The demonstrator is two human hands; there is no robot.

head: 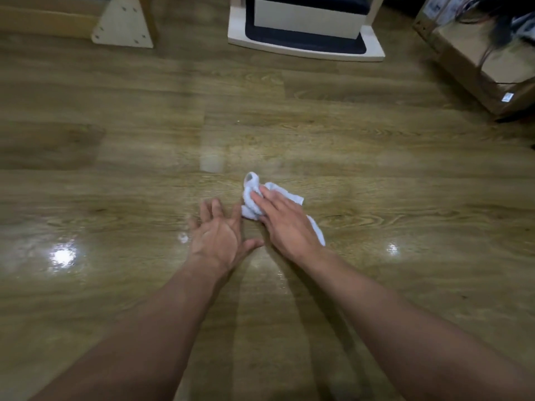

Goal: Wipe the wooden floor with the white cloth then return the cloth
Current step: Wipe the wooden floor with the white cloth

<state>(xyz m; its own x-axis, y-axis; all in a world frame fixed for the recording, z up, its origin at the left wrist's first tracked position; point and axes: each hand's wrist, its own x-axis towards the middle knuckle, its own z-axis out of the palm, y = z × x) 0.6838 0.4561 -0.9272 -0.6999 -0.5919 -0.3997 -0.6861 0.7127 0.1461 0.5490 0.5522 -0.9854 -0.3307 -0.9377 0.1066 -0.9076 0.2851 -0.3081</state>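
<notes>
White cloth (251, 202), one in all, lies crumpled on the wooden floor (376, 169) near the middle of the view, bunched up at its far left end, with a strip trailing out toward the near right.

Two hands are in view, each on a bare forearm reaching in from the near edge. The right hand (285, 224) lies palm down on top of the cloth. Its fingers are straight and close together, pointing far and left, pressing the fabric flat against the boards rather than curling round it. The left hand (218, 235) is just left of the cloth, also palm down and holding nothing. Its fingers are spread and relaxed, and its thumb sticks out to the right toward the other wrist. It is blurred, and I cannot tell whether it rests on the floor or sits just above it.

Two bright glare spots shine on the boards, one at near left and one at near right.

Three things stand along the far side:
- a pale wooden furniture leg (124, 23) at far left
- a white base with a dark blue pad (304, 43) in the middle
- a cardboard box (474, 70) at far right
</notes>
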